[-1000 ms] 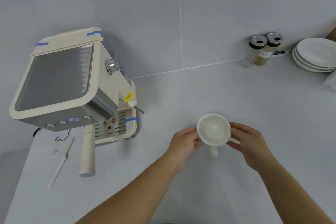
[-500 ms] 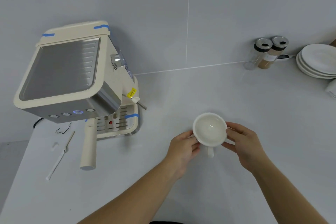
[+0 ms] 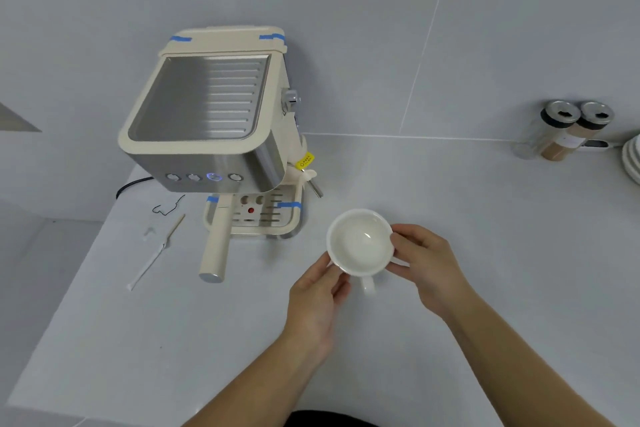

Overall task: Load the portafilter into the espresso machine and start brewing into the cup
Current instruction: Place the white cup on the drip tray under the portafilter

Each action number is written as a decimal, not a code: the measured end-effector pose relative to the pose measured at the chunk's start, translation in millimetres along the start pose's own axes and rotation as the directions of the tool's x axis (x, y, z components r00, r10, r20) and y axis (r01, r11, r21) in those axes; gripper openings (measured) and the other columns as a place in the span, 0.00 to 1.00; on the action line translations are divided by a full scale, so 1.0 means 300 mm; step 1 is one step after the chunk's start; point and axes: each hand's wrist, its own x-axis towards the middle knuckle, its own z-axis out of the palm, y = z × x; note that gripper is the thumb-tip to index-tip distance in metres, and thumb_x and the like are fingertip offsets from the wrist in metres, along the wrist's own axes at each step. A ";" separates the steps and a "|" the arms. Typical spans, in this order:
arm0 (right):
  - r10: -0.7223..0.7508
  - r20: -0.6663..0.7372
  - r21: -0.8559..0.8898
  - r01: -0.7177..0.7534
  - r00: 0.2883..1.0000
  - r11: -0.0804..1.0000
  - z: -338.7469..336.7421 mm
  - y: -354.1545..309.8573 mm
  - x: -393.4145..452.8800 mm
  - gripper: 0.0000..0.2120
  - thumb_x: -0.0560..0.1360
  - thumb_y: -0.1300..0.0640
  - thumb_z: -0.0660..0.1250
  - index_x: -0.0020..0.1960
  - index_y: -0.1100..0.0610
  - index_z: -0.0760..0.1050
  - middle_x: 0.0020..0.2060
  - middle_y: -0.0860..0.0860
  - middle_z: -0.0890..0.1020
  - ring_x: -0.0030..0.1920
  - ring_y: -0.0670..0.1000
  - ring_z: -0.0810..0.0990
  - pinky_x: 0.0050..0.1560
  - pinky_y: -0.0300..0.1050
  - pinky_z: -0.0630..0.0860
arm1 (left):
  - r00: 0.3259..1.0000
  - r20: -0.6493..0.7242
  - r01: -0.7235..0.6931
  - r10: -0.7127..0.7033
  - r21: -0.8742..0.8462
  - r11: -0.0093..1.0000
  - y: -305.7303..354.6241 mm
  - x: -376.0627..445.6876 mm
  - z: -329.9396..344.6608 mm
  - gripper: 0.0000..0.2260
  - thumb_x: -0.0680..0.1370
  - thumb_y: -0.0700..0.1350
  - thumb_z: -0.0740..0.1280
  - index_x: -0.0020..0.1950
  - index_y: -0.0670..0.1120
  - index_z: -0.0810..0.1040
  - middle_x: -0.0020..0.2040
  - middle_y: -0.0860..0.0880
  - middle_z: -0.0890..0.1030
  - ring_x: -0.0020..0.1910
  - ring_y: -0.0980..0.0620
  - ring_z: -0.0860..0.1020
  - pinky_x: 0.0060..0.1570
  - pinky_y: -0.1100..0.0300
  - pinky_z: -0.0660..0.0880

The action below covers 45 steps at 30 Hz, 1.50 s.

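Item: cup (image 3: 358, 242), white, empty, handle toward me, just right of the machine (image 3: 211, 114).
Step in hand, as I judge it: carry cup onto the drip tray (image 3: 258, 218) under the spouts. I would keep it level and clear of the steam wand (image 3: 314, 186) and the portafilter (image 3: 217, 243) handle, which already juts from the machine front.
Grip: left hand (image 3: 317, 298) loosely curled, fingertips on the near-left rim; right hand (image 3: 427, 265) pinching the right rim, thumb on top.
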 end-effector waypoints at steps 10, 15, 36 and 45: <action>0.025 0.163 -0.099 -0.009 0.986 0.995 0.250 0.032 0.040 0.09 0.76 0.65 0.67 0.53 0.57 0.83 0.49 0.53 0.86 0.52 0.51 0.85 0.52 0.48 0.83 | 0.962 -0.220 -0.198 0.162 -0.149 0.969 0.017 -0.001 -0.142 0.13 0.78 0.39 0.68 0.62 0.49 0.82 0.58 0.52 0.84 0.59 0.54 0.81 0.59 0.57 0.77; 0.010 0.223 -0.150 0.024 0.975 0.988 0.331 0.063 0.058 0.16 0.75 0.66 0.64 0.58 0.53 0.83 0.53 0.49 0.86 0.57 0.51 0.83 0.58 0.50 0.81 | 0.940 -0.288 -0.250 0.182 -0.221 0.943 0.026 0.031 -0.175 0.14 0.78 0.39 0.68 0.63 0.48 0.81 0.59 0.51 0.84 0.58 0.54 0.82 0.59 0.58 0.76; -0.113 0.228 -0.192 0.158 0.967 0.969 0.475 0.088 0.160 0.16 0.76 0.60 0.64 0.56 0.45 0.83 0.50 0.48 0.87 0.55 0.54 0.84 0.60 0.53 0.80 | 0.886 -0.416 -0.330 0.205 -0.255 0.909 0.069 0.151 -0.150 0.17 0.77 0.43 0.70 0.66 0.51 0.79 0.56 0.56 0.84 0.52 0.61 0.82 0.62 0.59 0.75; -0.087 0.169 -0.156 0.114 0.982 0.981 0.521 0.098 0.177 0.09 0.75 0.60 0.66 0.51 0.47 0.78 0.52 0.49 0.85 0.54 0.52 0.84 0.60 0.57 0.80 | 0.892 -0.349 -0.364 0.287 -0.178 0.914 0.051 0.185 -0.143 0.20 0.80 0.41 0.65 0.71 0.54 0.73 0.57 0.61 0.83 0.60 0.61 0.78 0.63 0.59 0.71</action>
